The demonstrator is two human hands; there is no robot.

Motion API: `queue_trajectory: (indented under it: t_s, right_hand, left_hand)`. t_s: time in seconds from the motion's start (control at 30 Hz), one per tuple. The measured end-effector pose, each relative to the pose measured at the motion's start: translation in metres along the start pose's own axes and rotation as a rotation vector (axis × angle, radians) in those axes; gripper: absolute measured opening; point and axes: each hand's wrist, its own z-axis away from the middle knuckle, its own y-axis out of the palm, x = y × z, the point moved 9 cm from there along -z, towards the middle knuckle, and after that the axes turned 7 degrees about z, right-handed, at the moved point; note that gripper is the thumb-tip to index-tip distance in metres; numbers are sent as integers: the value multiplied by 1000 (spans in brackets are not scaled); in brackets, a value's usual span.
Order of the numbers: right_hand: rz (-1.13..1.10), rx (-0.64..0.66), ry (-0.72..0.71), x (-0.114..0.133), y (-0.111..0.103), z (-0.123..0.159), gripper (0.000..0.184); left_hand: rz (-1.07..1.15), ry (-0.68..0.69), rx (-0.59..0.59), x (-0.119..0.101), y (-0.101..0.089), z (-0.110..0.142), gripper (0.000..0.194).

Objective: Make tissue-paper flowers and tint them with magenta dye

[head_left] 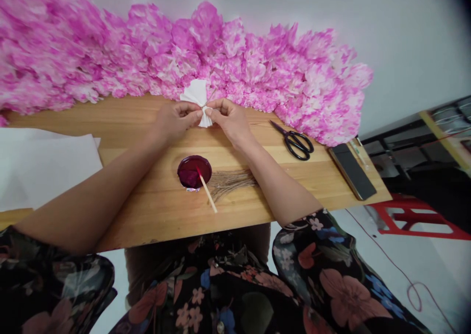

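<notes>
My left hand [175, 120] and my right hand [228, 118] meet over the far part of the wooden table [154, 211]. Both pinch the middle of a white folded paper fan [198, 100], whose pleats spread out above and below my fingers. Close to me on the table stands a small cup of dark red dye [194, 171] with a wooden stick [206, 191] leaning in it. A bundle of thin brown twine pieces [232, 181] lies just right of the cup.
A long heap of pink-and-white paper flowers [206, 54] lines the table's far edge. Black scissors [296, 142] and a dark phone [352, 170] lie at the right. White paper sheets [40, 169] cover the left end. A red stool [412, 217] stands on the floor.
</notes>
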Motion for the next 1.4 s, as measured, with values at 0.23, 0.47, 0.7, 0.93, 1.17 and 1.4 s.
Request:
queue_trajectory:
  t_s: [0.23,0.47,0.7,0.93,1.17,1.4]
  right_hand:
    - [158,-53,-100,13,-2,4,14]
    - [286,-132,-156,23,-7,9,13]
    - [344,-150,-135,19,-5,10,15]
    - [397,-131,-112,11,-3,8,15]
    - [151,-79,18,-7,-10,2,55]
    - [195,-67,50,-11,-12,1,59]
  left_hand:
    - [-8,-52,-20,2,0,0,14]
    - [-11,-12,-27,-1,1,1,13]
    - [-128,138,2,-17,9,10,22]
    - [-563,242,-72,-23,8,11,12]
    - [-591,184,-33,-14,4,7,16]
    - [-626,169,38,-15,12,10,18]
